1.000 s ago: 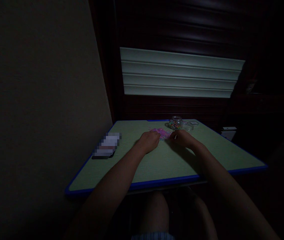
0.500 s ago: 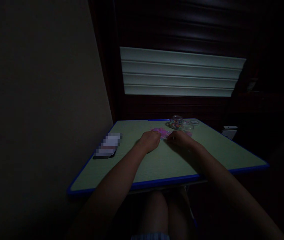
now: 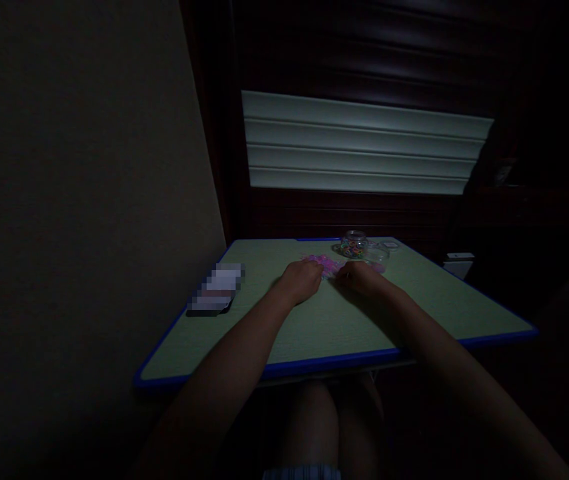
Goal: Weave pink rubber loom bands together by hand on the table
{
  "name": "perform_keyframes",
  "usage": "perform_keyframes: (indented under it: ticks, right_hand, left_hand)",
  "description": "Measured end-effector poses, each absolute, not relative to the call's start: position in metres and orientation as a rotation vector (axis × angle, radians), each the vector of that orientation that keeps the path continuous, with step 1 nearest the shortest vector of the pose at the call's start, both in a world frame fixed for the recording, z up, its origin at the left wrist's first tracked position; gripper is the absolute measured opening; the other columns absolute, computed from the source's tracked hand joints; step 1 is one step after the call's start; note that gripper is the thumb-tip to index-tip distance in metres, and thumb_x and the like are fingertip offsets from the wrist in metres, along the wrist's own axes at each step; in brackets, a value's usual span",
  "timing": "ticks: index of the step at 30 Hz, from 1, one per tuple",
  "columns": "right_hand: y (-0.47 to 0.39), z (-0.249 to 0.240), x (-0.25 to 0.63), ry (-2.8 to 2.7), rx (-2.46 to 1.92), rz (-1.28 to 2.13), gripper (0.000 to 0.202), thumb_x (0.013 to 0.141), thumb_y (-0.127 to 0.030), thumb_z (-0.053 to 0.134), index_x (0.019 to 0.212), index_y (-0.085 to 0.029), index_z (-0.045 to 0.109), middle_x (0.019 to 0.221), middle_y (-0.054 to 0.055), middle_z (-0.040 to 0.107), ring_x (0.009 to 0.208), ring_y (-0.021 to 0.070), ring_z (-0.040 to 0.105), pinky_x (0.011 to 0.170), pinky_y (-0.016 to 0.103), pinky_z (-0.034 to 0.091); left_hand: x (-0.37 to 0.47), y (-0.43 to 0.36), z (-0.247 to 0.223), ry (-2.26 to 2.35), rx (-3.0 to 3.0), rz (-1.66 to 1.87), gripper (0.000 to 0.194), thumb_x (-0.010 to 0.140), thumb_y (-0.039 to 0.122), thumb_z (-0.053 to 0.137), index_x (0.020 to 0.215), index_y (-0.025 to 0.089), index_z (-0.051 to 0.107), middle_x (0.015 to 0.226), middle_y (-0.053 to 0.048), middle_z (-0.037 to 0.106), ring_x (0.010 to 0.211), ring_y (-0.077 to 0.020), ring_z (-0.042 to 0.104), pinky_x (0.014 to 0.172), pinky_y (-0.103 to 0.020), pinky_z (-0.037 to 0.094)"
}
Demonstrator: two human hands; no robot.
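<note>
A loose pile of small pink and purple pieces [image 3: 325,263], perhaps little elastic bands, lies on the pale green table [image 3: 309,337]. My left hand [image 3: 303,281] rests at the pile's left side, its fingers curled in at the edge. On the right side, my right hand [image 3: 361,277] is closed in a pinch low over the tabletop, close to the pile. Whatever the fingertips hold is too small and dark to make out. Behind my right hand stands a clear container [image 3: 377,254] with something pink at its bottom.
An open clear jar [image 3: 353,245] of multicoloured rings stands near the far edge, with a clear round lid [image 3: 390,245] to its right. A blurred flat object [image 3: 217,289] lies at the left. Blue trim [image 3: 334,363] borders the table; a wall rises at left.
Both hands stay almost in place beside the pile. The right fingers shift slightly, and the pink pieces look a little more spread out between the hands.
</note>
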State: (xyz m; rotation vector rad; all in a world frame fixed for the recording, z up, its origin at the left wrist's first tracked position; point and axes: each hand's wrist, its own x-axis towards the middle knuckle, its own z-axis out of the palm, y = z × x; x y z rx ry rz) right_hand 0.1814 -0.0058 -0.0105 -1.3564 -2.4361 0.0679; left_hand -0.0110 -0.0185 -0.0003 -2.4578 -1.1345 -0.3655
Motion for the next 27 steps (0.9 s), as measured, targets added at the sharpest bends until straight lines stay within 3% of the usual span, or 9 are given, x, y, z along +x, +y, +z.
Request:
perform_keyframes:
  ticks: [11, 18, 27]
  right_hand:
    - [-0.004, -0.007, 0.179, -2.156, -1.3, 0.201, 0.021, 0.072, -0.015, 0.049, 0.08, -0.011, 0.068, 0.077, 0.007, 0.068, 0.066, 0.0148, 0.057, 0.061, 0.024, 0.041]
    - [0.0, -0.005, 0.179, -1.805, -1.101, 0.649, 0.024, 0.067, -0.036, 0.059, 0.068, -0.012, 0.065, 0.063, 0.004, 0.061, 0.059, 0.013, 0.054, 0.058, 0.025, 0.04]
    - [-0.012, 0.002, 0.175, -1.456, -1.071, 0.977, 0.026, 0.058, -0.036, 0.07, 0.072, -0.015, 0.065, 0.073, 0.004, 0.063, 0.064, 0.01, 0.054, 0.062, 0.024, 0.042]
  left_hand:
    - [-0.01, -0.02, 0.0, -1.154, -2.477, -0.409, 0.027, 0.088, 0.023, 0.032, 0.09, 0.014, 0.058, 0.092, -0.009, 0.063, 0.086, -0.0192, 0.058, 0.074, -0.029, 0.045]
    - [-0.006, -0.018, -0.002, -1.203, -2.542, -0.568, 0.025, 0.087, 0.024, 0.035, 0.09, 0.016, 0.059, 0.095, -0.006, 0.063, 0.088, -0.0173, 0.057, 0.077, -0.027, 0.043]
    - [-0.006, -0.012, -0.005, -1.167, -2.674, -0.881, 0.023, 0.086, 0.026, 0.038, 0.09, 0.016, 0.059, 0.088, -0.005, 0.062, 0.077, -0.0145, 0.056, 0.069, -0.024, 0.041]
